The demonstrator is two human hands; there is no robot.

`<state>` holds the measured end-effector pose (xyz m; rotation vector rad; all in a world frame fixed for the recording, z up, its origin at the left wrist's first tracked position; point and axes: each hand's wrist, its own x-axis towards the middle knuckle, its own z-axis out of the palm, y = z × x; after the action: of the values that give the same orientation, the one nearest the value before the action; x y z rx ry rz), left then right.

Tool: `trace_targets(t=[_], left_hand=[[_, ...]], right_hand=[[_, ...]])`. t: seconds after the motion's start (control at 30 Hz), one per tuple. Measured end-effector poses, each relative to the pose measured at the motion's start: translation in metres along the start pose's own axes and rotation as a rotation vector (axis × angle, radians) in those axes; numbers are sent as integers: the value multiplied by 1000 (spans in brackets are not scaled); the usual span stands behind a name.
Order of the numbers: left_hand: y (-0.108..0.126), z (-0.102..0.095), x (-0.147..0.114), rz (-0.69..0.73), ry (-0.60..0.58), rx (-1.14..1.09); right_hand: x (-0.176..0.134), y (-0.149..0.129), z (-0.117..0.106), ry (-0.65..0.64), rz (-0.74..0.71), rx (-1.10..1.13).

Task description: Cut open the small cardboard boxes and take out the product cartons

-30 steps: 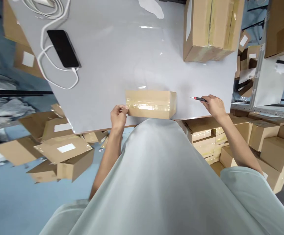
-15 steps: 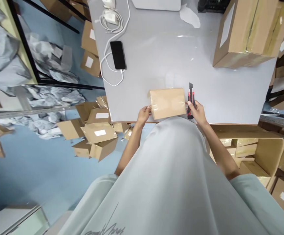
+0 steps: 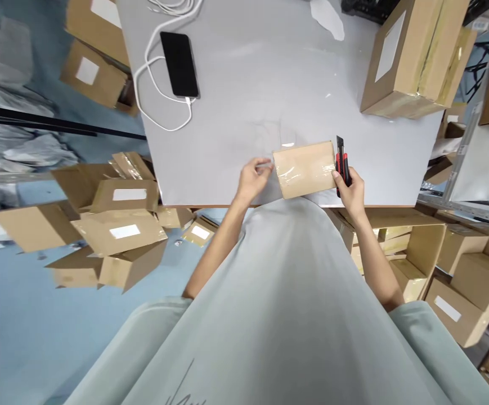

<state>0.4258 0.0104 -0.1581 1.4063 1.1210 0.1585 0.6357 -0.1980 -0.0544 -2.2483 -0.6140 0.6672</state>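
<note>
A small taped cardboard box (image 3: 305,169) lies slightly tilted near the front edge of the table. My left hand (image 3: 253,179) is just off its left end, fingers stretched toward it and a little apart, with nothing I can make out in them. At the box's right end, my right hand (image 3: 351,190) is closed around a red and black box cutter (image 3: 340,160), which points away from me. The right thumb rests by the box's corner; whether the fingers beneath also grip the box is hidden.
A phone (image 3: 179,64) with a white charging cable lies on the table (image 3: 236,101) at left. A large taped carton (image 3: 413,62) stands at back right. Opened cartons (image 3: 121,230) are heaped on the floor at left, and more boxes (image 3: 472,281) sit at lower right.
My left hand has come off the box's left end. The box has turned slightly and shifted right with my right hand and the box cutter. The whole view has shifted too.
</note>
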Motion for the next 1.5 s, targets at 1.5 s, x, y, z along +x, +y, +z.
trace_targets(t=[1.5], left_hand=[[58, -38, 26, 158, -224, -42]], right_hand=[[-91, -168, 98, -364, 213, -1000]])
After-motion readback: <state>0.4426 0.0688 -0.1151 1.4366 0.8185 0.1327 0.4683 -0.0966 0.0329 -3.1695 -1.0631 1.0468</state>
